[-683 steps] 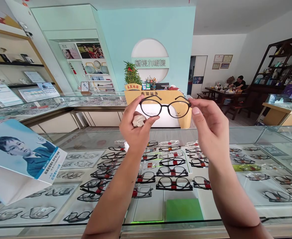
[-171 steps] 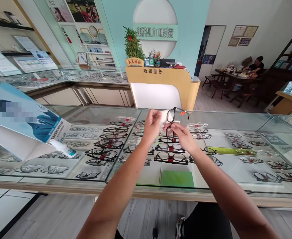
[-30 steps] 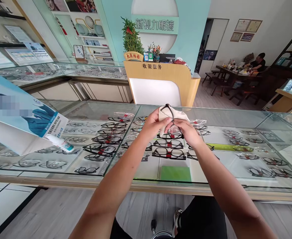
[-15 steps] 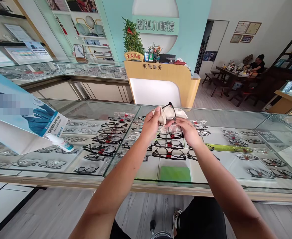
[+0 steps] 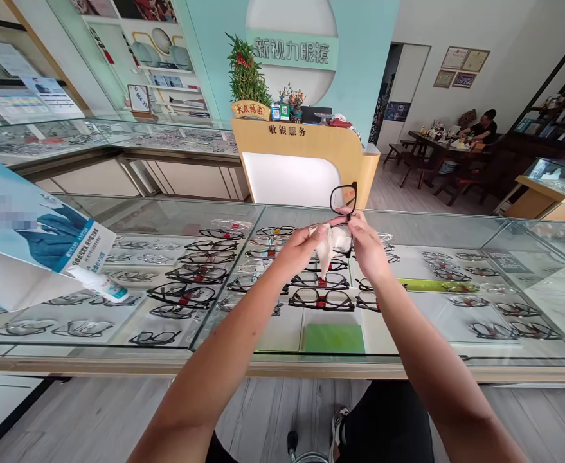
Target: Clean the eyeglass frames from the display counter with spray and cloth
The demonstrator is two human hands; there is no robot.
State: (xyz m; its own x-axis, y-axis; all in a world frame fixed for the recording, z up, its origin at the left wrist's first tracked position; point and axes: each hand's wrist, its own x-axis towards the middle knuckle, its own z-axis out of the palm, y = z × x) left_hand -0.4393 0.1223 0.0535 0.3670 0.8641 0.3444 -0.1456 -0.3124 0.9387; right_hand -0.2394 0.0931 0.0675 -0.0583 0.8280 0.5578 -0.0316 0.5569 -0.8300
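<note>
Black-framed glasses (image 5: 343, 200) are held up above the glass counter, turned so that one lens stands above the other. My right hand (image 5: 367, 247) is closed on the frame near its middle. In my left hand (image 5: 302, 247) a pale cloth (image 5: 324, 251) is pinched; it hangs down in front and reaches the lower lens, which it partly hides. Rows of other glasses (image 5: 321, 299) lie inside the case below my hands.
On the counter at the left stand a folded blue and white card (image 5: 60, 235) and a small white bottle (image 5: 99, 285). A wooden desk (image 5: 301, 138) is beyond the counter. A person (image 5: 485, 127) sits at a far table.
The glasses have turned more upright, with one lens now raised above my hands. The cloth hangs lower, at the lower lens. The whole view has shifted slightly.
</note>
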